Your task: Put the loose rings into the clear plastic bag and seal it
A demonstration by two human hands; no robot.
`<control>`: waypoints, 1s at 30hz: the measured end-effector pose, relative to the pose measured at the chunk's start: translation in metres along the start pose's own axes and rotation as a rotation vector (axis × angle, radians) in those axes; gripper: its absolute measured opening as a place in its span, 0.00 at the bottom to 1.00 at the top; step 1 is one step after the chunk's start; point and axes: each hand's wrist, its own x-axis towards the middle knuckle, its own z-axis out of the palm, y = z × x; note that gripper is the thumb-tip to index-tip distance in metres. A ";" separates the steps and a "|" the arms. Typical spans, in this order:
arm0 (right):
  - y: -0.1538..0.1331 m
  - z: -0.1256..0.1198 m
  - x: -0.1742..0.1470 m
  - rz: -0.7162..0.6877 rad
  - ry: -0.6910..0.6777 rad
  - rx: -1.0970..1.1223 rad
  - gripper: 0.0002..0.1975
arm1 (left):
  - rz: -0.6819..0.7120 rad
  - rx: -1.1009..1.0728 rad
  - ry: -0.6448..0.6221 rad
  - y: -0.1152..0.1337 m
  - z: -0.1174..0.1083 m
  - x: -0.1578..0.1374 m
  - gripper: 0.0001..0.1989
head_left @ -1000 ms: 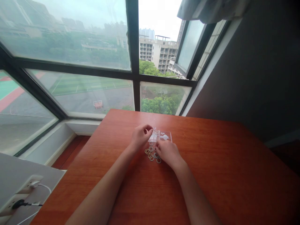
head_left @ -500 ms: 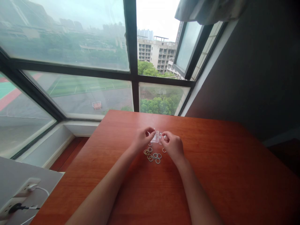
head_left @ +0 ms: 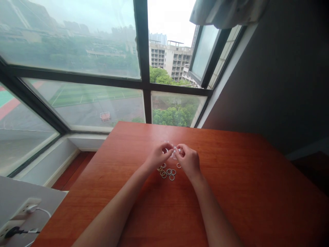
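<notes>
Small clear plastic pieces (head_left: 175,155) stand on the table between my two hands, partly covered by the fingers. My left hand (head_left: 159,156) is closed in a pinch at their left side, thumb and forefinger nearly meeting. From the right, my right hand (head_left: 189,160) pinches at the same clear plastic, its fingertips close to those of the left. What exactly lies between the fingertips is too small to make out. Just below the hands lie several thin rings (head_left: 172,177), some pale green-grey and some yellowish, several overlapping. One lone ring (head_left: 179,165) rests beside my right hand.
The reddish-brown wooden table (head_left: 244,192) reaches up to a dark-framed window (head_left: 146,103). A grey curtain (head_left: 228,13) hangs at the top right. Wall sockets with plugs (head_left: 15,231) are at the lower left, beyond the table's left edge.
My left hand has moved right and slightly down, closer to my right hand, and now covers more of the clear plastic and some rings. My right hand has barely moved.
</notes>
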 end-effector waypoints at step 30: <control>0.012 -0.022 0.004 0.005 -0.329 -0.202 0.08 | 0.021 0.390 0.247 -0.021 -0.021 0.005 0.07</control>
